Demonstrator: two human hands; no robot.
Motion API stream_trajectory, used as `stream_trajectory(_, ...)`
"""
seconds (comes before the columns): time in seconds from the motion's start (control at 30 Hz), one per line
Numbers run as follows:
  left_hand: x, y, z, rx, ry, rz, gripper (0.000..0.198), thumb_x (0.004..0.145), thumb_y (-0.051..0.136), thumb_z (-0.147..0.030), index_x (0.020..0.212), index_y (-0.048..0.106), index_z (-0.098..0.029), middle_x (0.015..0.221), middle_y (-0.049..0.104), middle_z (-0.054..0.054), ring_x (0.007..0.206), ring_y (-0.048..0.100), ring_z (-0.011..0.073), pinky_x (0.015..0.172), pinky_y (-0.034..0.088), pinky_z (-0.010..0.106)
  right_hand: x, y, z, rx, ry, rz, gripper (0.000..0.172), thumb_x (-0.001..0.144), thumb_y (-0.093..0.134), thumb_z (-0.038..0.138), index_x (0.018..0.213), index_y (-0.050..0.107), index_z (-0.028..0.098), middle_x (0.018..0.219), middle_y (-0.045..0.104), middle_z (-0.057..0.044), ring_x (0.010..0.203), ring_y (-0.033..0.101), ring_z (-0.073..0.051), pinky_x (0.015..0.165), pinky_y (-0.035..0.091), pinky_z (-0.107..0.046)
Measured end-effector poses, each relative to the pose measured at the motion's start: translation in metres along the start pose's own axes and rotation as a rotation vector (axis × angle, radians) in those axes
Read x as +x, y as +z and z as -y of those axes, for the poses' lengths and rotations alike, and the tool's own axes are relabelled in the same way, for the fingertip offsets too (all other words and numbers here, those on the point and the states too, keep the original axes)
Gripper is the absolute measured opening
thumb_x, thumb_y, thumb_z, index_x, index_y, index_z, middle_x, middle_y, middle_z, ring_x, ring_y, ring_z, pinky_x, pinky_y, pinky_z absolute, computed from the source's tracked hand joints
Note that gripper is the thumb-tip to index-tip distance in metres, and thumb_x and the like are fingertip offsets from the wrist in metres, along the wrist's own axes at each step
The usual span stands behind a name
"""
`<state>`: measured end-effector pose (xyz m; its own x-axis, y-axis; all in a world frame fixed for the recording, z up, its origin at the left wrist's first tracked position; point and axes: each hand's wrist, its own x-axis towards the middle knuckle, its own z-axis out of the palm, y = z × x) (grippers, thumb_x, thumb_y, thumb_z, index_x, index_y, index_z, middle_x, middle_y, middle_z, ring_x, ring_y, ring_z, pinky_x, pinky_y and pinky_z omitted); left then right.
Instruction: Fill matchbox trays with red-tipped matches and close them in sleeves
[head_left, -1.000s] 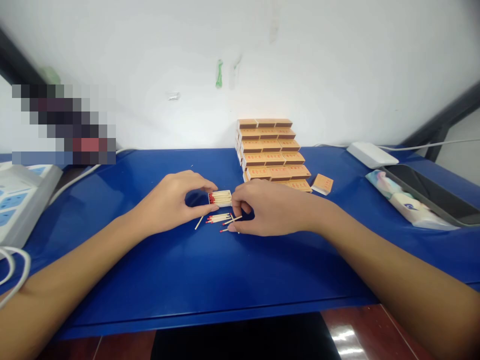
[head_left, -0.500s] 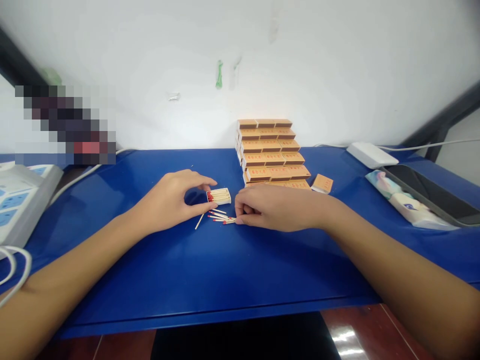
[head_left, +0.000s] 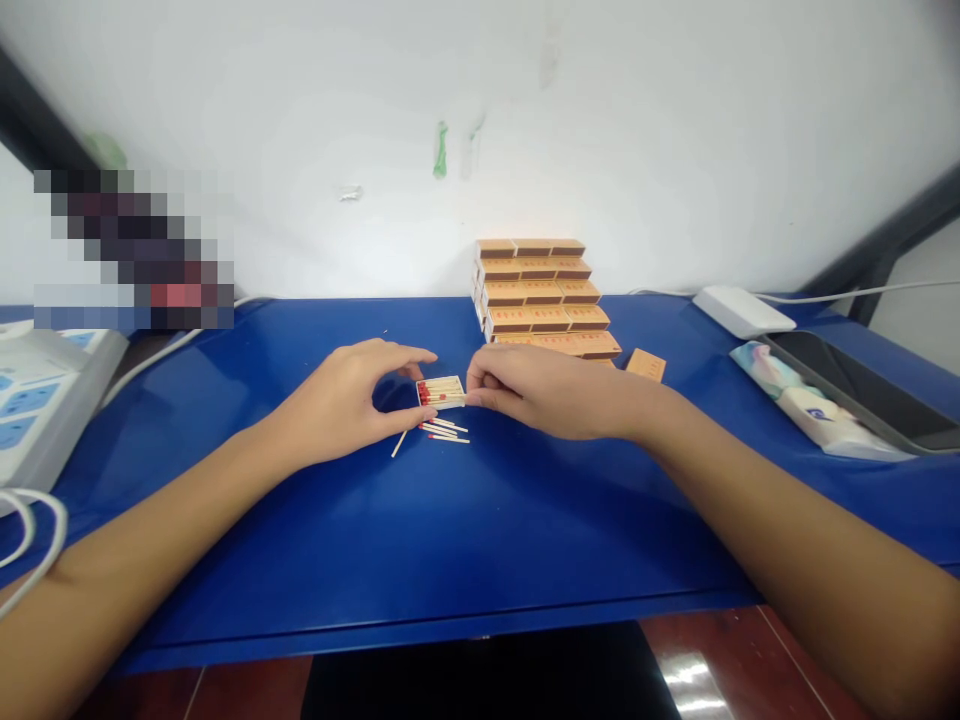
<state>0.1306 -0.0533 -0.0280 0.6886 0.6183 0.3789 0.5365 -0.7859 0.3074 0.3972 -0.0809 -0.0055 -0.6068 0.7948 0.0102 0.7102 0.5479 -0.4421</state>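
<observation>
A small white matchbox tray [head_left: 451, 404] lies on the blue table, filled with red-headed matches [head_left: 435, 388]. My left hand [head_left: 360, 385] curves around its left end, thumb at the near side and a finger by the far corner, steadying it. Between thumb and forefinger, my right hand [head_left: 525, 390] pinches a match [head_left: 454, 398] at the tray's right end; its red head points left over the other matches. Several loose matches [head_left: 446, 430] lie just in front of the tray, and a single match [head_left: 399, 443] sits at an angle near my left thumb.
Stacked orange matchboxes [head_left: 546, 318] rise in steps against the wall. Beside them is an orange matchbox sleeve [head_left: 646, 365]. At the right are a white box [head_left: 742, 310], a dark phone [head_left: 847, 385] and a tissue pack [head_left: 821, 415]; a power strip [head_left: 45, 400] stands left.
My right hand has moved up and away from me, from the loose matches to the tray, carrying a match. My left hand stays at the tray.
</observation>
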Motion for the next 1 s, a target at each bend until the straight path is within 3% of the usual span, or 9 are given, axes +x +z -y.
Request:
stream_trajectory(0.23, 0.001, -0.001, 0.0, -0.047, 0.078, 0.027, 0.016, 0.095, 0.077, -0.037, 0.102, 0.08, -0.023, 0.104, 0.08, 0.003, 0.097, 0.071, 0.0213, 0.085, 0.055, 0.034, 0.007, 0.014, 0.006, -0.138, -0.003, -0.092, 0.019, 0.111, 0.046, 0.03, 0.1, 0.056, 0.018, 0.109, 0.065, -0.009, 0.083, 0.057, -0.019, 0.073, 0.039, -0.033)
stream_trajectory(0.57, 0.0, 0.002, 0.002, -0.013, 0.086, -0.022, 0.034, 0.092, 0.08, -0.039, 0.119, 0.077, -0.018, 0.109, 0.081, 0.005, 0.099, 0.074, 0.0228, 0.086, 0.057, 0.035, 0.011, 0.025, 0.01, -0.347, -0.008, -0.093, 0.014, 0.11, 0.047, 0.021, 0.106, 0.059, 0.015, 0.111, 0.063, -0.009, 0.079, 0.056, -0.017, 0.062, 0.032, -0.031)
stream_trajectory(1.0, -0.002, 0.001, 0.002, -0.016, 0.076, -0.032, 0.041, 0.092, 0.079, -0.04, 0.128, 0.073, -0.023, 0.112, 0.081, 0.004, 0.1, 0.075, 0.0228, 0.09, 0.057, 0.036, 0.014, 0.025, 0.01, -0.136, -0.022, -0.188, 0.015, 0.11, 0.053, 0.023, 0.101, 0.062, 0.016, 0.107, 0.061, -0.006, 0.081, 0.054, -0.015, 0.07, 0.034, -0.03)
